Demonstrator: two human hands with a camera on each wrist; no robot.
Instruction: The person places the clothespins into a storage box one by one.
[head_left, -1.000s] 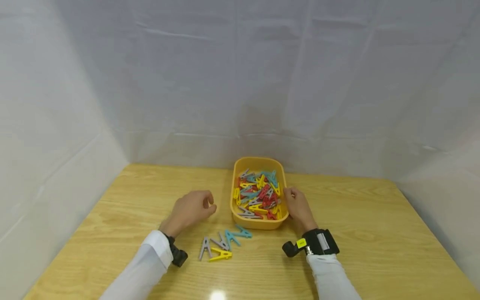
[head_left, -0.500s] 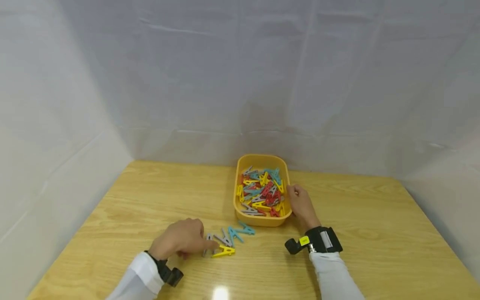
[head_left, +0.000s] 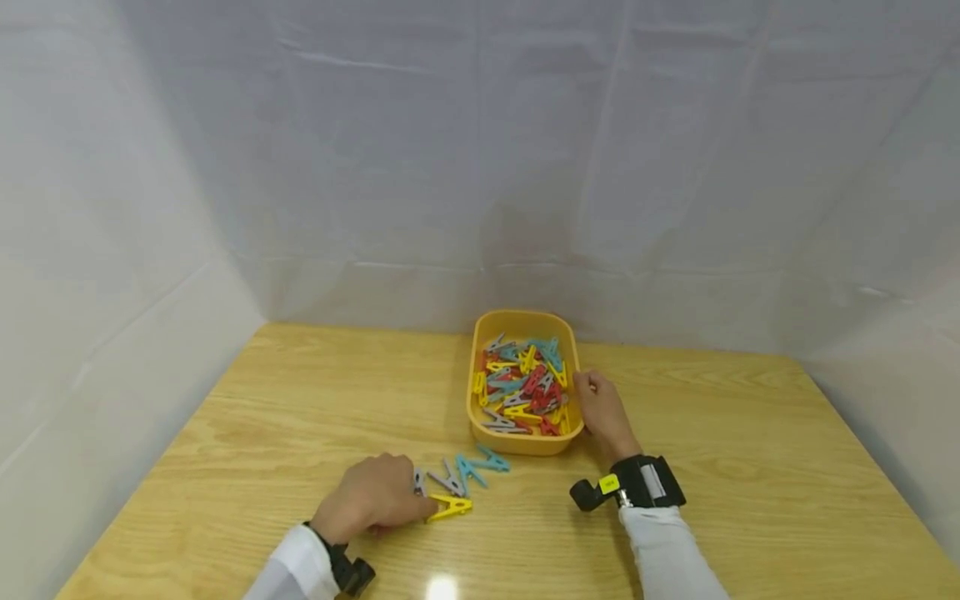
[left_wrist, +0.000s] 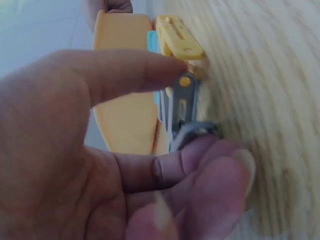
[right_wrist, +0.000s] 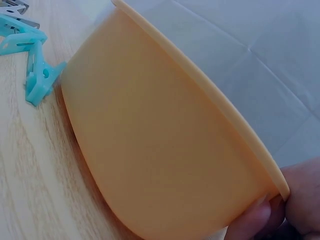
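My left hand [head_left: 408,498] lies low on the wooden table [head_left: 300,400] and pinches a grey clothespin [left_wrist: 181,112] between a finger and the thumb. In the head view that grey clothespin [head_left: 418,481] shows just past the knuckles. A yellow clothespin [head_left: 450,506] lies right beside it. My right hand [head_left: 588,393] grips the right rim of a yellow tub [head_left: 522,322] heaped with red, blue, yellow and grey clothespins [head_left: 521,385]. In the right wrist view my thumb curls over the rim of the tub [right_wrist: 165,140].
Another grey clothespin [head_left: 448,482] and two blue clothespins [head_left: 480,465] lie on the table between my left hand and the tub. White cloth walls stand at the back and both sides. Bare wood stretches to the left and right.
My left hand came down from beside the tub toward me onto the loose clothespins and closed on the grey one. My right hand stayed on the tub's rim.
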